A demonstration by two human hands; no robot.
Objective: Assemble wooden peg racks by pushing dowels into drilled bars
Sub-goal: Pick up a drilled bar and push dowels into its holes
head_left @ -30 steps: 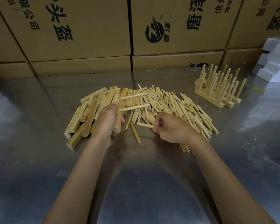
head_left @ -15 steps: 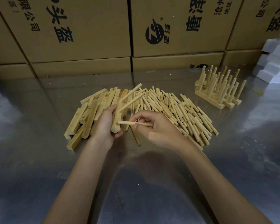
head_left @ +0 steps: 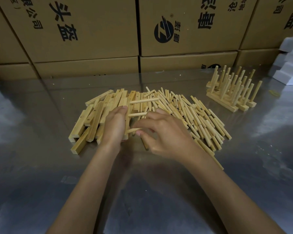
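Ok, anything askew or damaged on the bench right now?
Nothing stands out. Left hand grips a drilled wooden bar with two round dowels already in; right hand pinches a third dowel at it. Finished peg racks stand upright at the far right.

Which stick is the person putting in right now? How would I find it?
Start at the big heap of loose dowels in the middle of the shiny metal table. At its left edge, the left hand grips an upright drilled bar with two dowels already sticking out sideways. Yours is the lowest dowel, the only one pinched by the right hand.
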